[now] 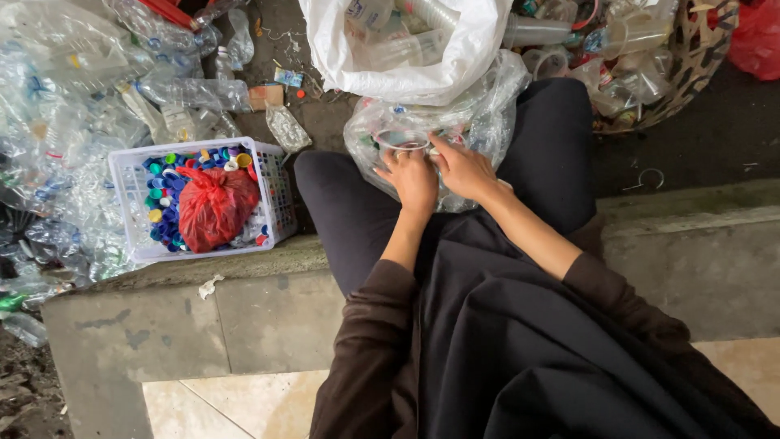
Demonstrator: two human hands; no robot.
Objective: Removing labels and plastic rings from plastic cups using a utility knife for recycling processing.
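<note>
Head view: both hands meet over a clear plastic bag (pixel 443 134) that rests between the person's knees, bulging with crushed transparent cups; the left hand (pixel 413 179) lies on the bag's near face with its fingers curled down, fingertips at the rim of a clear plastic cup (pixel 404 143) whose round mouth shows just beyond the knuckles; the right hand (pixel 463 168) sits touching the left, its fingers bent and pinched into the bag's film just beside the cup's right edge (whether it grips the film alone or the cup through it, I cannot tell).

The relation that matters: the cup lies directly ahead of the left fingertips, away from the body, its mouth turned up toward the camera, so its long axis runs down into the bag; the left hand is the nearer of the two, the right comes at it from the side.

Beyond the clear bag stands a white sack (pixel 406 49) open at the top with more cups inside; well apart to the person's left, a white basket (pixel 280 195) holds coloured bottle caps and a knotted red bag (pixel 215 207); crushed bottles (pixel 73 122) are heaped beside it.
</note>
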